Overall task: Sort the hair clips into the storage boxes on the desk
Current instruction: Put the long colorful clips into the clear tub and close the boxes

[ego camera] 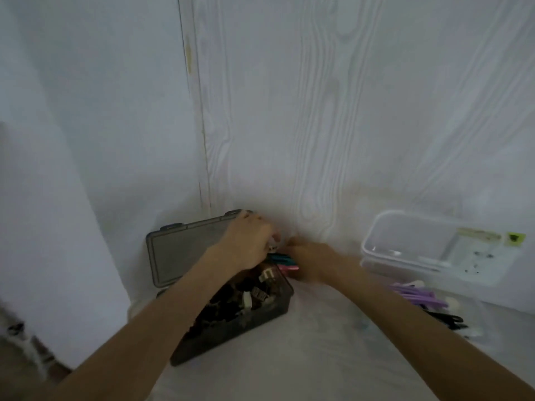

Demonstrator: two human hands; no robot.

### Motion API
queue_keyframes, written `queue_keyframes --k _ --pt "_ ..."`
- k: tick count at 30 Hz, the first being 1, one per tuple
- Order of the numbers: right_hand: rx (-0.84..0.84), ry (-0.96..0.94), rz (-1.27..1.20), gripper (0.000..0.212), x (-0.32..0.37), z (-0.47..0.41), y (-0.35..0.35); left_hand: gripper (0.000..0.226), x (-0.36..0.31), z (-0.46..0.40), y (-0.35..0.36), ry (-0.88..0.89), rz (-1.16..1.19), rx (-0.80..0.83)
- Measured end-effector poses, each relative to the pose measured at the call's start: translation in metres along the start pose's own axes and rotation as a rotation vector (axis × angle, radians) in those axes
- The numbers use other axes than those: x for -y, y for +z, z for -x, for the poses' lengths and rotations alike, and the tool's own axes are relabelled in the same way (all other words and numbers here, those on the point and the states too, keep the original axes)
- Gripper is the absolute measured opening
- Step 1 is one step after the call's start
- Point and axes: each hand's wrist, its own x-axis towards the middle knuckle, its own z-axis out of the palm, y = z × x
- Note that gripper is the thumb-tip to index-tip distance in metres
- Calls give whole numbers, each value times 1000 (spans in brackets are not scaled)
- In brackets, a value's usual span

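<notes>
The dark box point(231, 319), smoky plastic with its lid hinged back, is already heaped with dark and cream clips. A teal and a pink clip point(285, 263) lie at its far right corner. The left hand point(246, 244) and right hand point(311, 260) are curled there; what is grasped cannot be told. Purple clips point(417, 295) remain by the clear tub point(373, 244) at right.

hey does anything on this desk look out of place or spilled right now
Nothing looks spilled or damaged. The dark storage box stands open and full of clips. Purple clips and black clips lie loose beside the clear container, apparently not yet sorted.
</notes>
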Motion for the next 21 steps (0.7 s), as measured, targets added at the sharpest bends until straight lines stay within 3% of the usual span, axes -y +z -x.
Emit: queue_keyframes --k 2,4,6,10,14,21 --pt "42 46 35 56 -2 8 -3 26 2 -10 -3 21 -195 117" --pt "88 101 95 55 0 15 -8 27 5 -17 -5 58 -242 178" --pt "92 136 133 48 1 19 -12 23 11 -25 -13 82 -230 177" --pt "55 211 27 33 -3 22 -21 27 21 -40 -28 -68 -134 629" --pt "34 315 -113 29 -4 24 -22 26 30 -43 -28 -204 -5 756" --pt "56 403 -276 28 2 27 -25 62 57 -42 -28 -307 52 1027"
